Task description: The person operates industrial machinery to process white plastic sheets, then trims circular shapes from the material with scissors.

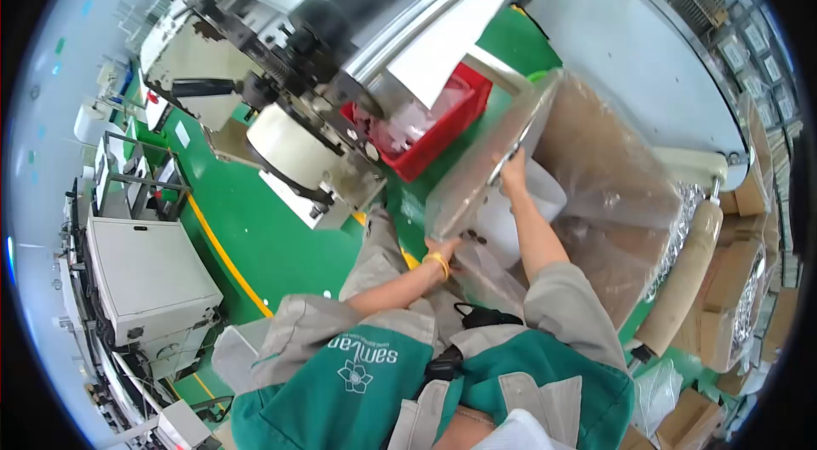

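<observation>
A cardboard box (587, 144) lined with clear plastic film stands in front of me, right of centre. My left hand (443, 251), with a yellow band at the wrist, is closed on the film at the box's near left edge. Over the box's left side, my right hand (511, 171) grips the edge of the liner, near a dark, shiny strip. Between my arms a white translucent container or sheet (508, 210) shows inside the box. A few small dark spots lie near my left hand; what they are cannot be made out.
A large roller machine (366, 8) with a white sheet (459, 33) fills the top. Below it is a red crate (413, 152) holding clear plastic. A white cabinet (145, 267) stands left; a wrapped roller (685, 280) and cartons (732, 305) are at right.
</observation>
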The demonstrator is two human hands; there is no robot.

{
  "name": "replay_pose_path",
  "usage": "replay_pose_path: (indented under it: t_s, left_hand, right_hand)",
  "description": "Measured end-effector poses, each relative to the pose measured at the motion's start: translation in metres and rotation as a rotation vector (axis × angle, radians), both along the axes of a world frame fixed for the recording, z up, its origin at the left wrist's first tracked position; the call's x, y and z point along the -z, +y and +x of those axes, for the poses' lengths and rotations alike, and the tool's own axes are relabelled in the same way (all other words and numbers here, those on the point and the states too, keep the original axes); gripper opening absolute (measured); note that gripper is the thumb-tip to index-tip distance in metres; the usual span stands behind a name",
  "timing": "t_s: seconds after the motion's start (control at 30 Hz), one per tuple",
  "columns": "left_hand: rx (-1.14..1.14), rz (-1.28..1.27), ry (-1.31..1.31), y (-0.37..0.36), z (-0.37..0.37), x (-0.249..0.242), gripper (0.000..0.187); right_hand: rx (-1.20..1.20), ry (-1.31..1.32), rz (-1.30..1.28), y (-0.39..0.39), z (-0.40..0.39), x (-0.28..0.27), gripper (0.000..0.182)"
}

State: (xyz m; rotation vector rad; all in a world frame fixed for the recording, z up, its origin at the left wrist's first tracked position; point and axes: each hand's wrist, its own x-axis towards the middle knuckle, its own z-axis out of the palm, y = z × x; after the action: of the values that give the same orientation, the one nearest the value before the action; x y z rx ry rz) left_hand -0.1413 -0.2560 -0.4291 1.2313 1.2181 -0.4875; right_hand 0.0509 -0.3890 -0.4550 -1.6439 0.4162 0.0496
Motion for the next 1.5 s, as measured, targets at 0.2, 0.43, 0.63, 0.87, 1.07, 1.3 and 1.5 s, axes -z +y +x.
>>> replay_pose_path:
  t_s: [0.2,0.43,0.63,0.87,1.07,1.3,1.5]
  left_hand:
    - [-0.024,-0.182,-0.194,0.039,-0.001,0.027,0.057]
    - [-0.374,-0.218,-0.472,0.088,0.055,0.006,0.074]
    - [-0.068,-0.050,-0.625,0.099,0.058,0.037,0.065]
    - [-0.011,-0.079,-0.655,0.110,0.068,0.041,0.099]
    - [0.697,-0.149,-0.336,0.132,-0.011,0.017,0.107]
    - [0.895,-0.154,-1.113,0.220,-0.067,-0.201,0.084]
    - [-0.073,0.000,-1.496,0.308,-0.040,-0.243,0.026]
  right_hand:
    - [-0.081,0.008,-0.208,0.042,0.018,-0.038,0.063]
    - [-0.270,-0.212,0.053,0.120,0.095,-0.055,0.042]
    - [-0.213,0.021,0.323,0.149,0.120,0.012,0.040]
    - [0.042,-0.008,0.371,0.096,0.035,-0.040,0.031]
    - [0.090,-0.349,-0.117,0.062,-0.101,-0.175,0.030]
    - [-0.786,-0.815,-0.723,0.125,-0.187,-0.270,0.048]
    - [-1.081,-0.981,-0.647,0.299,-0.185,-0.303,0.041]
